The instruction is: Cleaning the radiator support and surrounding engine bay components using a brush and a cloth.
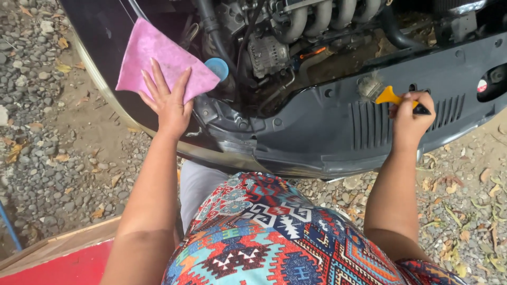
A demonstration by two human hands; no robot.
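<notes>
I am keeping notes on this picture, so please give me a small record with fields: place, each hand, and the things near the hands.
Place: open engine bay of a car, gravel ground around it
Left hand: laid flat on a pink cloth at the car's edge
Right hand: grips a yellow-handled brush
Brush bristles: on the dark plastic panel
Near the cloth: a blue cap

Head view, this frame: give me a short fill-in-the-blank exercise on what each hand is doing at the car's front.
1. The left hand rests flat on a cloth coloured ____.
2. The right hand grips a brush whose handle is ____.
3. The brush bristles touch the dark plastic ____ at the front of the engine bay.
4. Beside the cloth sits a round cap coloured ____.

Missing words: pink; yellow; panel; blue
</notes>
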